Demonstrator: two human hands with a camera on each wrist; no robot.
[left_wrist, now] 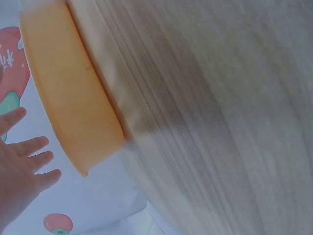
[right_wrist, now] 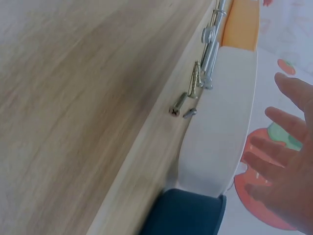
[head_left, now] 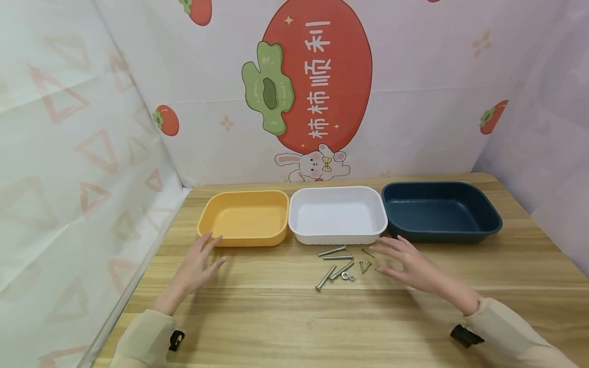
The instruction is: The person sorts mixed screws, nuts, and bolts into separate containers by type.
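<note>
My left hand (head_left: 195,268) hovers by the front left corner of the yellow tray (head_left: 244,242), fingers spread and holding nothing. Over to the right, my right hand (head_left: 407,263) has its fingers loosely extended beside several small screws (head_left: 363,267), also with nothing held. Several long bolts (head_left: 338,257) lie in front of the white tray (head_left: 338,239), with a nut (head_left: 345,275) and a smaller nut (head_left: 352,278) close by. In the right wrist view, the screws (right_wrist: 194,83) lie near the white tray's side, apart from the spread fingers (right_wrist: 274,149).
A dark blue tray (head_left: 442,236) stands to the right of the white one, the three in a row along the back of the wooden table (head_left: 294,327). Behind them hangs a printed cloth (head_left: 405,128), with another cloth wall (head_left: 92,168) at the left.
</note>
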